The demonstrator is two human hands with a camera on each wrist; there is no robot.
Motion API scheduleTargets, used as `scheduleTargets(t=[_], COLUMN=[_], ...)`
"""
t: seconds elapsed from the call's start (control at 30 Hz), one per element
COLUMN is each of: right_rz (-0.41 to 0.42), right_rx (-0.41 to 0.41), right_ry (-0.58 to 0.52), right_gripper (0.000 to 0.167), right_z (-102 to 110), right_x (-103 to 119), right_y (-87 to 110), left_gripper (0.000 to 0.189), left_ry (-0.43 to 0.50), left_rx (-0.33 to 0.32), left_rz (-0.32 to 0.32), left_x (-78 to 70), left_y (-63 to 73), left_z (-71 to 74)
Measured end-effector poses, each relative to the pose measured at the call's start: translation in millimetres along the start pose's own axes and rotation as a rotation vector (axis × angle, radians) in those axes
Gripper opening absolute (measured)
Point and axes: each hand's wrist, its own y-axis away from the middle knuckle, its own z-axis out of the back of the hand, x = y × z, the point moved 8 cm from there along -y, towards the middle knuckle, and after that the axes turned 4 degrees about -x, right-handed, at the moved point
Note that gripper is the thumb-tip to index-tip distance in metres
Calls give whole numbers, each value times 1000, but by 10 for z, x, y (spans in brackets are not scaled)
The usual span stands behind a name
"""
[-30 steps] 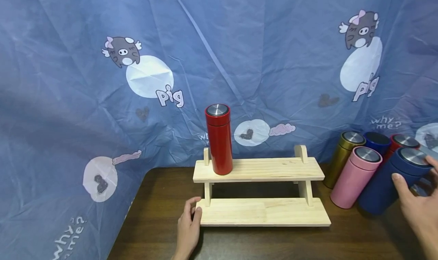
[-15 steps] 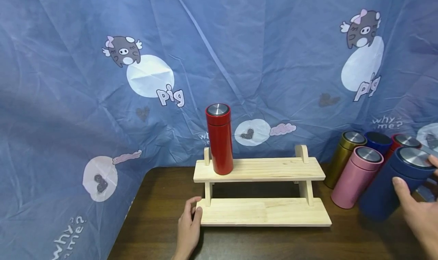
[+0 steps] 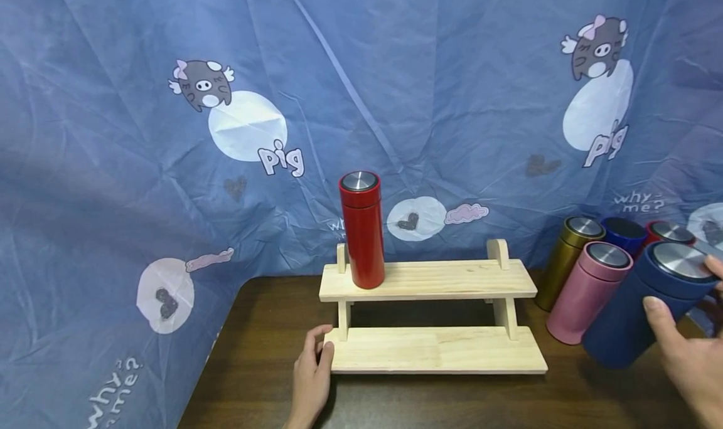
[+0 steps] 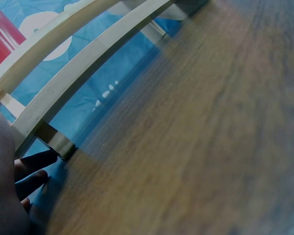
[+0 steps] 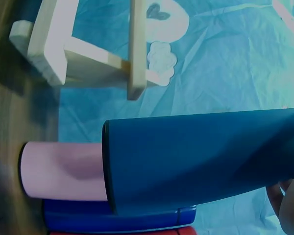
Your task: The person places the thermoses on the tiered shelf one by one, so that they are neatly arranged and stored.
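In the head view, my right hand (image 3: 690,354) holds a large dark blue thermos flask (image 3: 627,316) with a steel-topped lid, thumb on the near side. The right wrist view shows that flask's base raised off the table, beyond a pink flask (image 5: 63,171). My left hand (image 3: 310,379) grips the left end of a two-tier wooden shelf rack (image 3: 435,350). Its fingers reach under the lower board in the left wrist view. A red thermos flask (image 3: 364,241) stands upright on the left part of the upper board.
Right of the rack, a gold flask (image 3: 562,272), a bright blue flask (image 3: 624,231) and another red flask (image 3: 669,233) stand close together behind the pink one. A dark wooden table (image 3: 254,328) lies beneath. Behind it hangs a blue printed cloth (image 3: 452,103).
My right hand has lifted the dark blue flask and shifted it slightly left and nearer, out of the group. My left hand has stayed on the rack.
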Motion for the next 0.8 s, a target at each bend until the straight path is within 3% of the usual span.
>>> scheduleTargets(t=[0.27,0.8], right_rz=[3,115], right_rx=[61,150], right_ry=[73,-84], right_gripper=[72,72], right_z=[-71,-383], right_x=[203,554], right_y=[-8,-54], left_gripper=[25,25], left_ry=[-6,0], left_rx=[-1,-6], left_rz=[3,-8], left_x=[-6,-4], left_y=[-1,-2], left_z=[-3,-2])
